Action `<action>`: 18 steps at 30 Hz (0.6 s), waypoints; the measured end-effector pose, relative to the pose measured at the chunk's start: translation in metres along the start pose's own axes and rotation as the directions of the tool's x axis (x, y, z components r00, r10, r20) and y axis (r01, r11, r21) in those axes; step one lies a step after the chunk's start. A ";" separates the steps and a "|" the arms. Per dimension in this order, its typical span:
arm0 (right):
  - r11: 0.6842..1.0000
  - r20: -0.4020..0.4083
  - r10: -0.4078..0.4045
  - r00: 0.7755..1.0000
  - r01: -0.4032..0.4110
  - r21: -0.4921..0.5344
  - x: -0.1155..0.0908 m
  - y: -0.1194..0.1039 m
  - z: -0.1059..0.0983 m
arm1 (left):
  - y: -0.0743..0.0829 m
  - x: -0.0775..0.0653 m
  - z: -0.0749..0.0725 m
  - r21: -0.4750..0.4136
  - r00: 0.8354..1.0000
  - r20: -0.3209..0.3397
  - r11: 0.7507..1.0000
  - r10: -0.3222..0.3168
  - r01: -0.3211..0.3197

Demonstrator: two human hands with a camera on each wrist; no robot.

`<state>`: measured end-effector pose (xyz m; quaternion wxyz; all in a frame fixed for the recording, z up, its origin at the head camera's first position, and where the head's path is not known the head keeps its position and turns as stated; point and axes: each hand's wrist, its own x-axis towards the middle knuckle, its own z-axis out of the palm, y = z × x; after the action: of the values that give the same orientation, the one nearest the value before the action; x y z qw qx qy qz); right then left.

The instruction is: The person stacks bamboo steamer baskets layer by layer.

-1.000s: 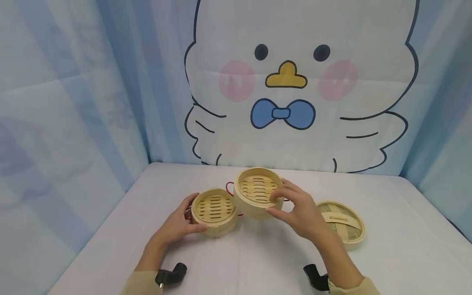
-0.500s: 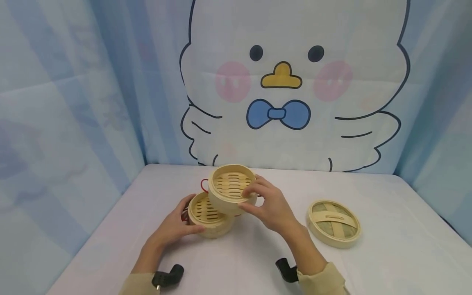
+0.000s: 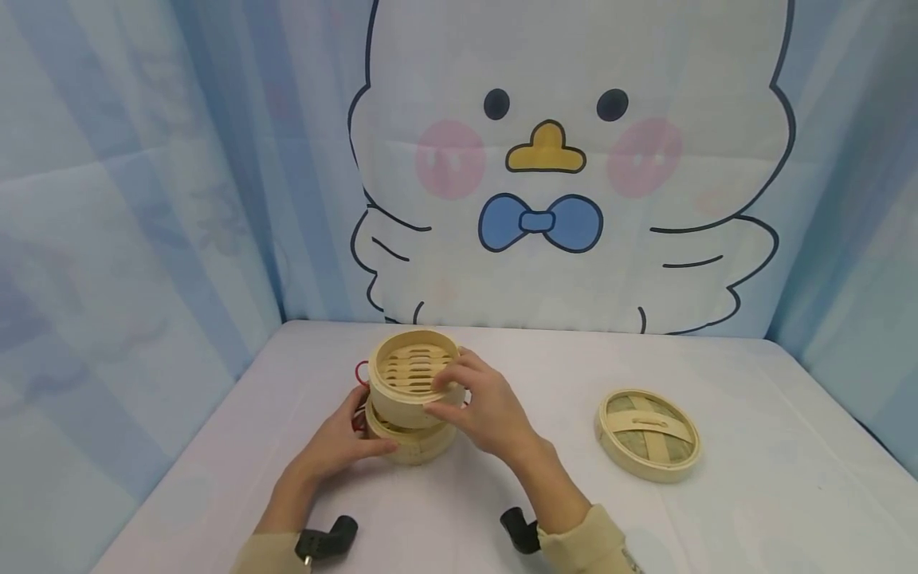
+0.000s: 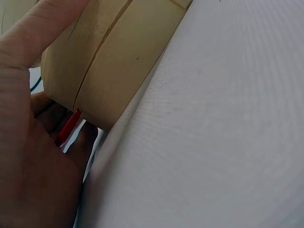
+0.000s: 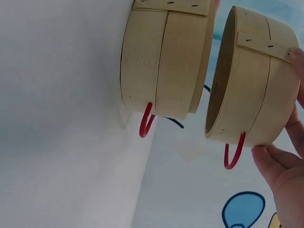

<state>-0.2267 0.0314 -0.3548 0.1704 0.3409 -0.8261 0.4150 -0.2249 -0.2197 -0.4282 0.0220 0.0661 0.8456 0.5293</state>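
My right hand (image 3: 491, 410) grips a small bamboo steamer basket (image 3: 405, 408) by its right side, thumb in front and fingers over the rim. It hangs just above a second bamboo steamer basket (image 3: 423, 453) standing on the table; the right wrist view shows a gap between the upper basket (image 5: 254, 90) and the lower basket (image 5: 161, 61). Each carries a red loop handle. Around the lower basket's left side curls my left hand (image 3: 330, 442), thumb along its front. In the left wrist view a red loop (image 4: 69, 127) lies by my fingers. The slatted floor of the lower basket is mostly hidden.
A round woven bamboo steamer lid (image 3: 649, 437) with a strap handle lies on the right of the white-covered table (image 3: 774, 478). Blue-and-white curtains (image 3: 129, 239) hang at the sides, and a cartoon-printed cloth (image 3: 552, 287) closes off the back.
My right hand has carried the upper basket leftward and then down, from beside the lower basket to over it. The left hand keeps its hold in place.
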 end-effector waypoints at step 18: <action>0.999 -0.022 0.002 1.000 -0.003 -0.048 -0.007 -0.004 0.023 | -0.003 -0.001 0.001 -0.037 1.000 -0.011 0.999 0.014 -0.015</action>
<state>-0.2191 0.0140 -0.3704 0.1872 0.3309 -0.8343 0.3991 -0.2240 -0.2205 -0.4310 0.0150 0.0691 0.8351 0.5455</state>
